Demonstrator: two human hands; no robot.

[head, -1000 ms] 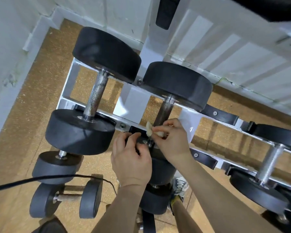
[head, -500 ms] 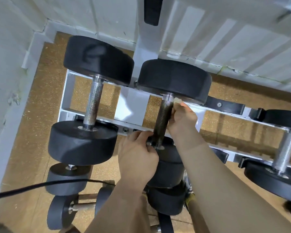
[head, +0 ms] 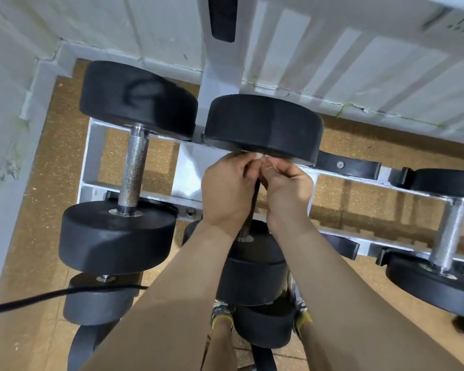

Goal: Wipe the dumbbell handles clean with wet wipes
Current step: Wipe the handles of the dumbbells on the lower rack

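Both hands work at the far end of the handle point(head: 249, 228). Your left hand point(head: 228, 188) curls round the bar, and your right hand point(head: 287, 186) meets it from the other side, its fingertips pinching the wet wipe point(head: 260, 156). The wipe shows only as a small pale wad between the fingertips of both hands.

Hazards from this position:
1. The wad is small. It is likely to slip out of the pinch, or to cover only one face of the bar, leaving the underside unwiped.
2. Your fingertips sit directly under the far head point(head: 263, 124). If the dumbbell rolls or shifts on the rack point(head: 91, 156), they can be trapped against that head.
3. A hard twist may turn the whole dumbbell in its cradle instead of cleaning it.

Orientation: the handle's long axis runs from the near head point(head: 252, 263), below your wrists, away from you to the far head just beyond your fingertips. It leans slightly toward your right-hand side at the far end. It lies roughly parallel to the neighbouring dumbbell point(head: 134, 167), well apart on your left hand's outer side.
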